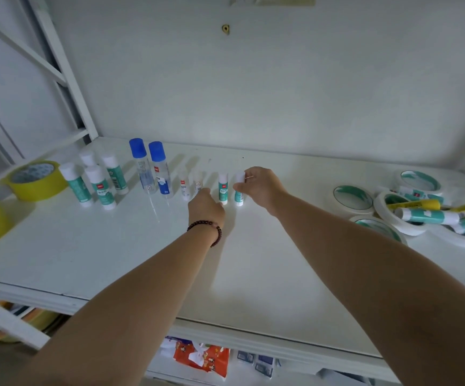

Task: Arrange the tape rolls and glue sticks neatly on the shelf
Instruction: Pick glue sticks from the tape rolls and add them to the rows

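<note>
On the white shelf (253,274) a row of upright glue sticks runs left to right. My right hand (262,188) pinches the rightmost small teal glue stick (239,196), which stands on the shelf. Beside it stands another teal stick (222,189). My left hand (205,207), with a bead bracelet on the wrist, reaches toward two small clear sticks (184,186) and touches the shelf in front of them; its fingers are hidden. Two blue-capped glue bottles (156,168) and several large teal sticks (97,182) stand further left.
Two yellow tape rolls (35,178) lie at the far left. At the right, white tape rolls (353,199) lie in a loose pile with several glue sticks (426,214) lying across them. A white frame post (67,79) rises at the back left. A lower shelf holds packets (200,358).
</note>
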